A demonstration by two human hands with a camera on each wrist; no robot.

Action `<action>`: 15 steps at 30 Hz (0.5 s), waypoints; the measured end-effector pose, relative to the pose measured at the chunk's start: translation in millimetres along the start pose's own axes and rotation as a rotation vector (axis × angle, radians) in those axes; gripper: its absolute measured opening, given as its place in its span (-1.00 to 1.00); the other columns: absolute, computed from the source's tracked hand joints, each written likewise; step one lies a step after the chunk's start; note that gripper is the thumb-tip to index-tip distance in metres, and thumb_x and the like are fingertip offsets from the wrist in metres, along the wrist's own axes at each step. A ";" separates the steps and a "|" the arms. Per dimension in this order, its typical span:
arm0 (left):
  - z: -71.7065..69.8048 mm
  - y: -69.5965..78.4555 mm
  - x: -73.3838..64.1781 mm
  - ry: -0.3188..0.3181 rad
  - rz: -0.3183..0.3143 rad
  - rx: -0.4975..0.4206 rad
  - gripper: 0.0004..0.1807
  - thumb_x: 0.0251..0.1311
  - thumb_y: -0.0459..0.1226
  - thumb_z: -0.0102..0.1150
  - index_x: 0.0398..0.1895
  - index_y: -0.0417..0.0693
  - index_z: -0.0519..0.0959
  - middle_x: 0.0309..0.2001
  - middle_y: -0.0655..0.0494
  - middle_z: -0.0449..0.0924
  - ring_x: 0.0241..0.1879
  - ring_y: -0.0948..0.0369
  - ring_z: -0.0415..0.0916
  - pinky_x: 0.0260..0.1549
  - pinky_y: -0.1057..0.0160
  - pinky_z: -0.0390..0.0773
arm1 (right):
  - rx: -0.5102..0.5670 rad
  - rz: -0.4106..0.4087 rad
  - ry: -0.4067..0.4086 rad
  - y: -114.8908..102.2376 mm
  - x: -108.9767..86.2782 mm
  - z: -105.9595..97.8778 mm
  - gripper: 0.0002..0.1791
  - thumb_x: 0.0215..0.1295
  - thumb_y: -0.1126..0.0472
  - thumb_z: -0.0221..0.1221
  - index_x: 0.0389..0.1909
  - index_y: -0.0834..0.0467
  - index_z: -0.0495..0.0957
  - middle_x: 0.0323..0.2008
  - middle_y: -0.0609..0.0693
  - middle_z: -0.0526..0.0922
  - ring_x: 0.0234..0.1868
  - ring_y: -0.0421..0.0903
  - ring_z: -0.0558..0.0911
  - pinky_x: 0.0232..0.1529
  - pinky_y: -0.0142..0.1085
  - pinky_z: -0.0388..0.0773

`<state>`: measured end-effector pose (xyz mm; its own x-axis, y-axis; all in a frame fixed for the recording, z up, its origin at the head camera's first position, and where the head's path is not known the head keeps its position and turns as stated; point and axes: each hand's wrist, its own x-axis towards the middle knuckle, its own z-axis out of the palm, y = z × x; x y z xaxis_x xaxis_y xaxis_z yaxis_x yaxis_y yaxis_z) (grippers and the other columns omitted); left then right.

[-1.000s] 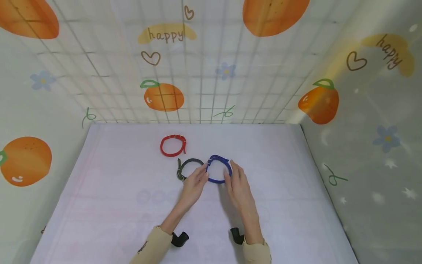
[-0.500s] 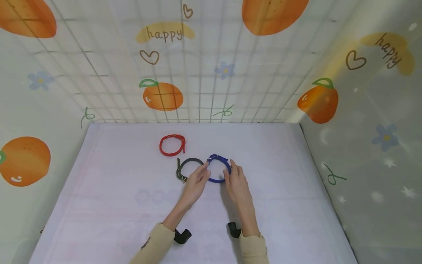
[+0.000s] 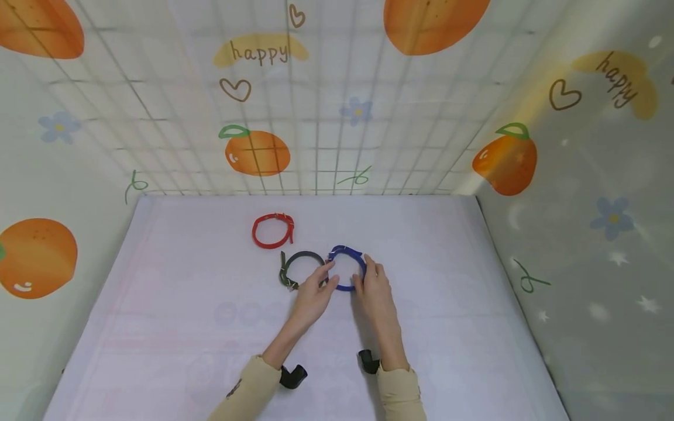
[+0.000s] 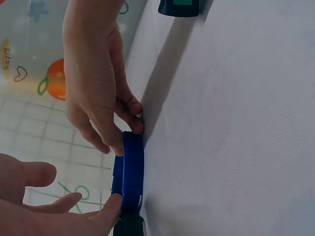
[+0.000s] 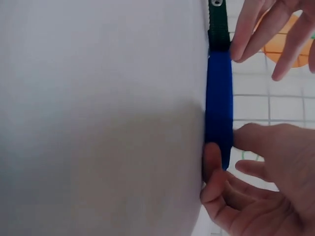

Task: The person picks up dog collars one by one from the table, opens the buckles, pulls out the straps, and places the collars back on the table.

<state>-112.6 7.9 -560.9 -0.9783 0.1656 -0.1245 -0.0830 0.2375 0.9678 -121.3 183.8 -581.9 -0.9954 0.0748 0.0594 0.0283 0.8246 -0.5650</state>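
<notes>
A blue buckled collar (image 3: 344, 288) stands on edge as a ring on the white table, beside a dark green buckled collar (image 3: 304, 254) on its left. My right hand (image 3: 378, 295) pinches the blue collar's right side; the right wrist view has the thumb on one face of the blue strap (image 5: 219, 98) and a finger on the other. My left hand (image 3: 312, 298) lies at the blue collar's left side. In the right wrist view its fingers are spread, one fingertip touching where the blue and green straps (image 5: 218, 22) meet. A red buckled collar (image 3: 271, 247) lies farther back, untouched.
The white tabletop (image 3: 447, 327) ends at a back wall sheet printed with oranges (image 3: 258, 153) over a wire grid. A similar sheet stands along each side. Black wrist mounts (image 3: 293, 377) stick out inward from both sleeves.
My left thumb has shifted slightly right, apart from the index finger. The right hand keeps its hold on the blue collar. The whole head view has drifted a little.
</notes>
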 end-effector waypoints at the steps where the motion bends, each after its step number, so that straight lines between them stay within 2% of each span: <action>1: 0.2 0.0 0.1 -0.002 0.001 0.005 -0.45 0.62 -0.10 0.10 0.55 -0.11 0.44 0.56 -0.29 0.40 0.54 -0.22 0.42 0.43 -0.17 0.52 | 0.006 0.000 0.007 -0.9 0.5 -0.3 -0.35 0.60 0.20 0.19 0.57 0.37 0.27 0.28 0.49 0.55 0.20 0.43 0.67 0.18 0.26 0.65; 8: -1.2 0.1 -0.1 -0.026 0.006 0.013 -0.45 0.63 -0.11 0.09 0.55 -0.14 0.44 0.58 -0.27 0.38 0.54 -0.23 0.42 0.43 -0.17 0.52 | 0.026 0.033 0.070 -2.6 2.8 -0.8 -0.41 0.48 0.36 0.19 0.48 0.40 0.38 0.15 0.49 0.62 0.09 0.43 0.71 0.07 0.23 0.70; 15: -1.9 1.4 1.3 -0.004 0.002 0.047 -0.47 0.61 -0.13 0.12 0.51 -0.15 0.48 0.52 -0.28 0.45 0.49 -0.20 0.48 0.41 -0.15 0.55 | 0.040 0.088 0.046 -2.5 4.0 -4.1 -0.47 0.46 0.35 0.19 0.41 0.41 0.48 0.25 0.47 0.60 0.23 0.40 0.68 0.16 0.17 0.71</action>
<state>-114.3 6.6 -559.3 -0.9777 0.1699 -0.1238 -0.0722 0.2815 0.9568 -125.0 184.4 -576.9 -0.9840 0.1721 0.0457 0.1103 0.7905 -0.6024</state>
